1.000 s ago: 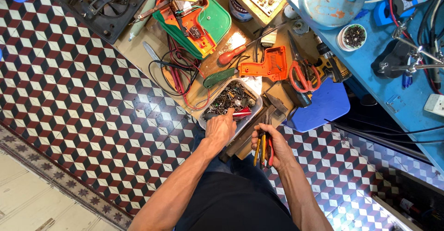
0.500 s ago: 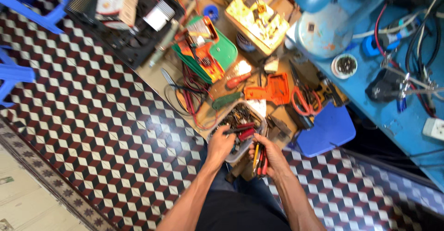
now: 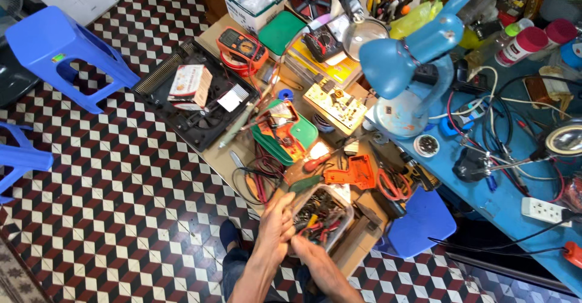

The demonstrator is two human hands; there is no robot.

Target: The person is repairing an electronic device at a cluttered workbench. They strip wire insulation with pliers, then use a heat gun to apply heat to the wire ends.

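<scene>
- Since the earlier frames the view has swung up and far, so more of the cluttered low bench (image 3: 225, 157) shows, and the hands have drawn close together at the near edge of the clear tub (image 3: 324, 217).
- The left hand (image 3: 276, 227) stands on edge, fingers pointing far and a little right, touching the tub's left rim.
- The right hand (image 3: 315, 256) lies just near of the tub, its fingers meeting the left hand; whether either is clamped on a small part I cannot tell.
- The tub of small parts and red-handled tools sits just far and right of both hands, its long axis running from near left to far right.
- The left hand is the nearer of the two to the tub's contents.
- Just beyond the tub lie an orange tool (image 3: 354, 173) and a screwdriver (image 3: 317, 162); a blue lamp (image 3: 405, 66) stands on the far right, a blue stool (image 3: 57, 51) on the floor at far left.
</scene>
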